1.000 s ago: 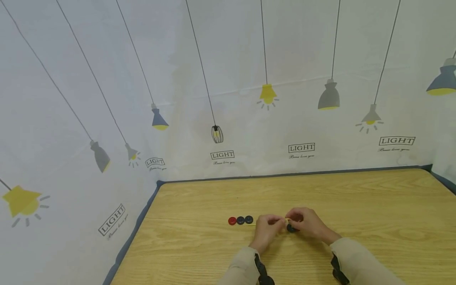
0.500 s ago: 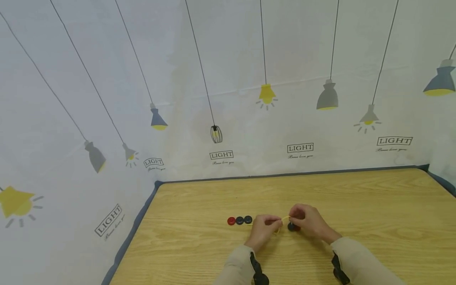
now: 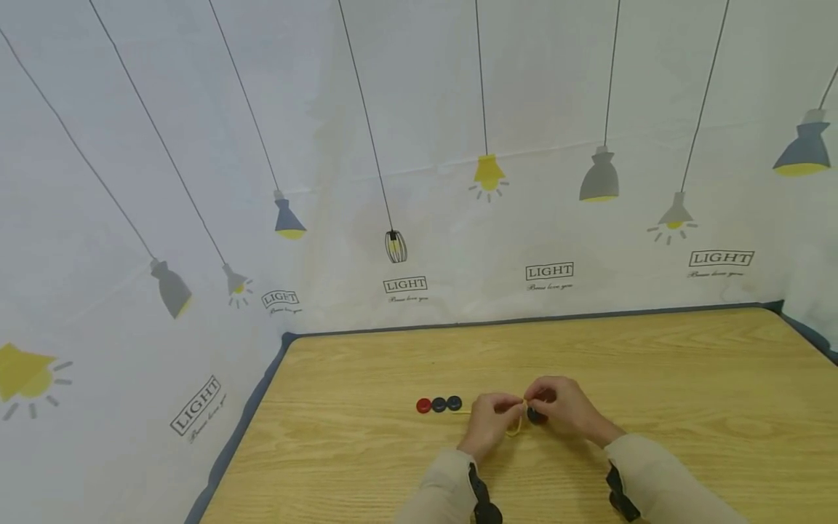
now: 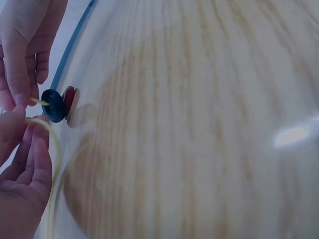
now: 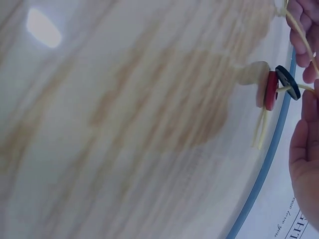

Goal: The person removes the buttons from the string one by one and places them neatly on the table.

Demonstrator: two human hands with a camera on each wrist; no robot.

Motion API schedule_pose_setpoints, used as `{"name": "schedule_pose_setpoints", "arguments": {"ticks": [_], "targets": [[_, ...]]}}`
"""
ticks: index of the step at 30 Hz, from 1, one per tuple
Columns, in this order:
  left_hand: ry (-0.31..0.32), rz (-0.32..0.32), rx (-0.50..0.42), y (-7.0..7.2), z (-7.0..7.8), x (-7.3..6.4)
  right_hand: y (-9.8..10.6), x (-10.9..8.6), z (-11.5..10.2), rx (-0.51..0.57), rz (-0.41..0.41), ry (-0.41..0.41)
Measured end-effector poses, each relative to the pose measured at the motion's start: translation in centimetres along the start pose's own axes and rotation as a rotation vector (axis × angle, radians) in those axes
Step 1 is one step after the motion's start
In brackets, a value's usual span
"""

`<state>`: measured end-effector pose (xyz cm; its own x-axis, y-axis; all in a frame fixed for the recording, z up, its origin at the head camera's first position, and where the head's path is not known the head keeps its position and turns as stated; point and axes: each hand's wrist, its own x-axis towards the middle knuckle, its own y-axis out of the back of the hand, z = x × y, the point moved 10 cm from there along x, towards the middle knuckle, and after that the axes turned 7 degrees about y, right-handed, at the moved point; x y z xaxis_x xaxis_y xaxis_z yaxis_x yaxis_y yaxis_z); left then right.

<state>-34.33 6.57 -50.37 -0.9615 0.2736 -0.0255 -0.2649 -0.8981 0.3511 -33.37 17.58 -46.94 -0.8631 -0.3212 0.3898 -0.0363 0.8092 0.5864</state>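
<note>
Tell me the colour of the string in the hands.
Pale yellow; the string shows best in the left wrist view.

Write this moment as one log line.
left fingers: pinch yellow cord; right fingers: pinch cord; strung: dark button, red button; table: three buttons

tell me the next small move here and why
Probably slide the dark button along the yellow string toward the red button: string shows on both sides of the dark one, including the gap between the two. The left hand and right hand both pinch the string beyond it.
</note>
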Motion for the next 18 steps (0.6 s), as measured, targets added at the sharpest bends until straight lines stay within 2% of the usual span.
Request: {"name": "schedule_pose_setpoints", "arguments": {"ticks": [4, 8, 13, 18], "targets": [[-0.011, 0.017, 0.003, 0.0, -0.1, -0.1, -0.1, -0.1, -0.2, -0.015, -0.009, 0.003], [0.005, 0.035, -0.014, 0.4, -0.4, -0.2, 0.0, -0.4, -0.2, -0.006, -0.012, 0.005], [0.018, 0.040, -0.038, 0.8, -0.5, -0.2, 0.3, -0.7, 0.5, -0.047, -0.009, -0.017], [0.000, 0.051, -0.043, 1.1, -0.3, -0.1, 0.1, -0.9, 1.2, -0.032, -0.053, -0.043]]}}
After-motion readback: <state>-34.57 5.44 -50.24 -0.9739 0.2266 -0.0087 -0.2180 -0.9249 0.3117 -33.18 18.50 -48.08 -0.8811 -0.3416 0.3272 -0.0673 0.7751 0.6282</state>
